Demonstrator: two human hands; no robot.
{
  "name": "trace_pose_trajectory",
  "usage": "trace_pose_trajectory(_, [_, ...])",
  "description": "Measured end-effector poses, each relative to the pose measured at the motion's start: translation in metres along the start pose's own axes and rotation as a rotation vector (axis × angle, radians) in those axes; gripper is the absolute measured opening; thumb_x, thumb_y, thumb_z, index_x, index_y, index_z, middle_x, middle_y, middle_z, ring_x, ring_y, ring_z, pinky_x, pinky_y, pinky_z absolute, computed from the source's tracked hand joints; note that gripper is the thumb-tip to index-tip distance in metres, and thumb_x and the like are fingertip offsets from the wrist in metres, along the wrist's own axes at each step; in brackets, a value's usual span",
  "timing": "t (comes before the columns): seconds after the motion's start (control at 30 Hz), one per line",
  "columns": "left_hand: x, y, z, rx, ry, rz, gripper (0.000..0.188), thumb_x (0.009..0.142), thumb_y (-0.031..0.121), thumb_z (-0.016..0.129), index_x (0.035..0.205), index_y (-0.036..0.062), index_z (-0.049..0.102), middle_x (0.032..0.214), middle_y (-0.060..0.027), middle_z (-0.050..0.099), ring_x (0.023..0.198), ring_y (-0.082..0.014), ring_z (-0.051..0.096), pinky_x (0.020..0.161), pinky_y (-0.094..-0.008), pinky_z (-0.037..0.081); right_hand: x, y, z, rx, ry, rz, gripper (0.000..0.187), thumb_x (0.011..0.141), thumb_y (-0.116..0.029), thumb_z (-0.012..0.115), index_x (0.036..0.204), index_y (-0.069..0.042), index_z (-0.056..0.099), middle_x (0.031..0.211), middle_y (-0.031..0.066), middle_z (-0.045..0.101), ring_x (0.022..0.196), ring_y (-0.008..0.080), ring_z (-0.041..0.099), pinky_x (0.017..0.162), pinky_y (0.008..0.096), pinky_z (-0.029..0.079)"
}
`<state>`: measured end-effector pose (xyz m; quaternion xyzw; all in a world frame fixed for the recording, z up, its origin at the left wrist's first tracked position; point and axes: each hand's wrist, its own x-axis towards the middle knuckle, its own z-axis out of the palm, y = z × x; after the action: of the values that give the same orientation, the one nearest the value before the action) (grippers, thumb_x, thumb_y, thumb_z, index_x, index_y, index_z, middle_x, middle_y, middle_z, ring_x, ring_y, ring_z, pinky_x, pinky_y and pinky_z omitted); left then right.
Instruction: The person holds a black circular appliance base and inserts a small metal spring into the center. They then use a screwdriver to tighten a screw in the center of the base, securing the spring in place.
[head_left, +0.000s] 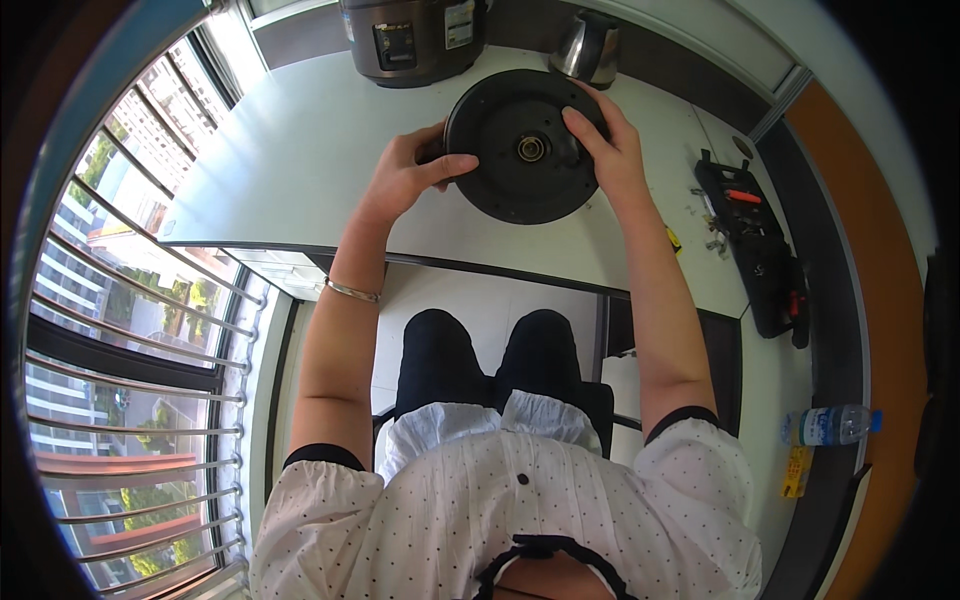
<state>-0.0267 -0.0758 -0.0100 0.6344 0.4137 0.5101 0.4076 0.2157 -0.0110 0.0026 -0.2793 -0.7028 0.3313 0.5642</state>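
Note:
Between my two hands is a round black kettle base (510, 190), raised over the white table with its flat face toward me. A brass-coloured ring contact sits at its centre, and small holes dot the face. My left hand (408, 172) grips the left rim, thumb on the face and fingers partly hidden behind. At the upper right rim, my right hand (615, 150) is closed on it, with the thumb pressing the face and the other fingers around the edge. Just behind the base stands a shiny metal kettle (588, 48).
A dark rice cooker (415, 40) stands at the back of the white table (300, 150). On the right lie an open black tool case (750, 235), loose metal pieces (712, 228) and a yellow item (673, 240). A water bottle (832, 425) is farther right; barred windows (140, 370) line the left.

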Motion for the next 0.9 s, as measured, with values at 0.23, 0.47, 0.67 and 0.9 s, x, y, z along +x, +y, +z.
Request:
trace_pose_trajectory(0.23, [0.002, 0.005, 0.004, -0.018, 0.049, -0.031, 0.044, 0.077, 0.025, 0.075, 0.108, -0.0045, 0.066, 0.075, -0.0017, 0.058, 0.063, -0.0096, 0.049, 0.055, -0.0239, 0.04, 0.003, 0.004, -0.003, 0.008, 0.033, 0.024, 0.051, 0.085, -0.033, 0.071, 0.121, 0.0, 0.059, 0.101, 0.01, 0.067, 0.091, 0.0156, 0.062, 0.083, 0.0273, 0.049])
trace_pose_trajectory(0.47, [0.003, 0.001, 0.003, 0.007, 0.058, -0.043, 0.048, 0.077, 0.027, 0.075, 0.112, -0.0045, 0.065, 0.075, -0.0014, 0.058, 0.064, -0.0098, 0.049, 0.056, -0.0238, 0.041, 0.002, 0.001, -0.002, -0.004, 0.045, 0.03, 0.048, 0.084, -0.034, 0.071, 0.116, 0.001, 0.061, 0.096, 0.0087, 0.068, 0.086, 0.0144, 0.062, 0.079, 0.0261, 0.049])
trace_pose_trajectory(0.67, [0.002, -0.001, 0.001, -0.022, 0.052, -0.047, 0.055, 0.076, 0.026, 0.076, 0.118, -0.0065, 0.061, 0.076, -0.0025, 0.059, 0.065, -0.0101, 0.05, 0.057, -0.0239, 0.042, 0.001, -0.007, -0.001, -0.021, 0.034, 0.052, 0.045, 0.085, -0.031, 0.07, 0.115, 0.001, 0.061, 0.094, 0.0087, 0.068, 0.084, 0.014, 0.062, 0.078, 0.0267, 0.05])
trace_pose_trajectory(0.9, [0.0, -0.004, -0.008, -0.025, -0.059, 0.011, 0.06, 0.074, 0.022, 0.079, 0.122, -0.0079, 0.057, 0.079, -0.0041, 0.06, 0.069, -0.0117, 0.053, 0.062, -0.0252, 0.045, -0.001, -0.004, 0.0, -0.038, 0.019, 0.017, 0.046, 0.085, -0.03, 0.07, 0.116, 0.003, 0.06, 0.096, 0.0103, 0.069, 0.085, 0.015, 0.063, 0.079, 0.0268, 0.05])
